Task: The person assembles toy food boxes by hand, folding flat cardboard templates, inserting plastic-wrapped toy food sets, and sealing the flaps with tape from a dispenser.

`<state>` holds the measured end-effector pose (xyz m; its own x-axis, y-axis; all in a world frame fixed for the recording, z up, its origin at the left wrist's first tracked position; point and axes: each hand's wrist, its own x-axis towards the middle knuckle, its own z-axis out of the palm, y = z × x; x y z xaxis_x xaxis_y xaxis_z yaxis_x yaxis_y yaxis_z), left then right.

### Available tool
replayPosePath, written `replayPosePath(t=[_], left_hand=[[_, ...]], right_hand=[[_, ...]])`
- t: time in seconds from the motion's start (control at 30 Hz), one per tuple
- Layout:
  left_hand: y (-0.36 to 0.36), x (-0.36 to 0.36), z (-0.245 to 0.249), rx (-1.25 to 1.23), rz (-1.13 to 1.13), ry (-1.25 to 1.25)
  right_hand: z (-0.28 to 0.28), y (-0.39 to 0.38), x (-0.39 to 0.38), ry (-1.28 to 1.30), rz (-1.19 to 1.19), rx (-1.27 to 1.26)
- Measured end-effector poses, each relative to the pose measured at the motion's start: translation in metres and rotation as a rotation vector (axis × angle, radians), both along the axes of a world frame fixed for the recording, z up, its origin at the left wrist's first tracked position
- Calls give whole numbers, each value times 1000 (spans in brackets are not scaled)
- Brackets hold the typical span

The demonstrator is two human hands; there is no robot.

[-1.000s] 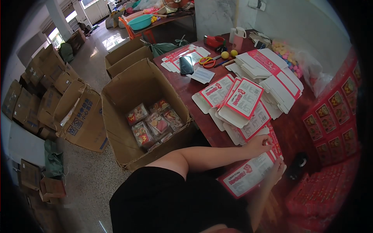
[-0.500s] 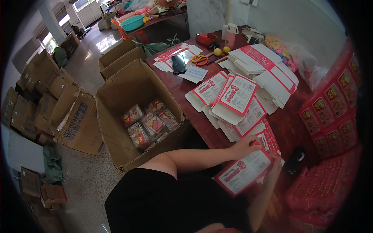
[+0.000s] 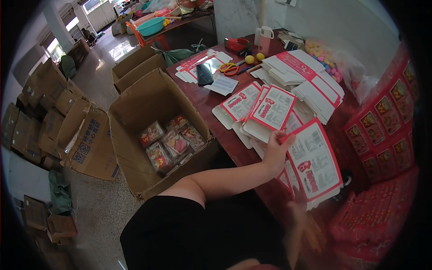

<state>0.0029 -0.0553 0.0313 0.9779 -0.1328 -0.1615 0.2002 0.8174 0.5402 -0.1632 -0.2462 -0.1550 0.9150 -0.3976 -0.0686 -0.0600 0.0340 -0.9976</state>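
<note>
My left hand (image 3: pixel 279 145) pinches a card (image 3: pixel 314 159) above the tabletop (image 3: pixel 208 100); right hand (image 3: pixel 302 219) blurred, grip unclear; carton (image 3: pixel 141 101) centre-left.

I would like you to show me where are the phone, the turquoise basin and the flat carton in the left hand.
Phone (image 3: pixel 204 74): head view, middle of its screen.
Turquoise basin (image 3: pixel 151 31): head view, outer wall.
Flat carton (image 3: pixel 314 157): head view, middle of its printed panel, held by the left hand (image 3: pixel 275 150).
</note>
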Motion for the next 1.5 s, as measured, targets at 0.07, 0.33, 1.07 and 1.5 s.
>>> replayPosePath(t=[0.07, 0.33, 1.07, 1.5], left_hand=[[-1, -19, -8, 155, -192, -6], [17, -7, -3, 967, -538, -768], [18, -37, -29, 582, -217, -671], [15, -19, 22, 963, -482, -653]], right_hand=[[41, 12, 12, -345, -166, 426], [170, -8, 16, -209, 22, 557], [141, 41, 33, -349, -220, -90], [171, 19, 46, -208, -170, 23]])
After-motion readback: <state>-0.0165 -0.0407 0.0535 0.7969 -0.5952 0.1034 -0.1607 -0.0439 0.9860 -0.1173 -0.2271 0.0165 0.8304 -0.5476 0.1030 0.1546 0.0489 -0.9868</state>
